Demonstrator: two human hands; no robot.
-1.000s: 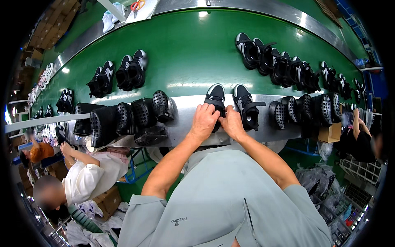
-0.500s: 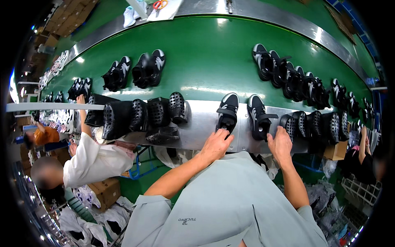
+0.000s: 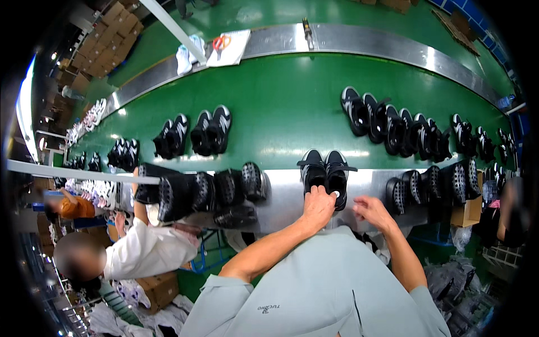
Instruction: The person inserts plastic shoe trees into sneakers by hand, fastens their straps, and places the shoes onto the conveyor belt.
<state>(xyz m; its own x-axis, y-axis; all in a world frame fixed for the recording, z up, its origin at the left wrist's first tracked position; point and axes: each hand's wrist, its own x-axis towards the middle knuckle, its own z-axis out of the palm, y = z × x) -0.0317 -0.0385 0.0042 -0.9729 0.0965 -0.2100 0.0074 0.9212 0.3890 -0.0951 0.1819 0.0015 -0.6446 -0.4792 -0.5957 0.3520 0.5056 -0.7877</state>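
A pair of black sneakers (image 3: 325, 171) stands side by side, half on the metal edge (image 3: 281, 196) of the green conveyor belt (image 3: 281, 106). My left hand (image 3: 318, 206) rests on the heels of that pair, fingers over the backs of both shoes. My right hand (image 3: 371, 211) hovers just to the right, above the metal edge, fingers loosely curled and holding nothing.
More black sneakers lie in pairs on the belt at the left (image 3: 209, 130) and in a long row at the right (image 3: 404, 129). Several shoes lie on their sides on the metal edge at the left (image 3: 202, 191) and right (image 3: 432, 185). A person in white (image 3: 140, 253) works at my left.
The two sneakers, apart before, now stand together as a pair. My right hand has let go of the right shoe and drawn back; my left hand stays on the heels.
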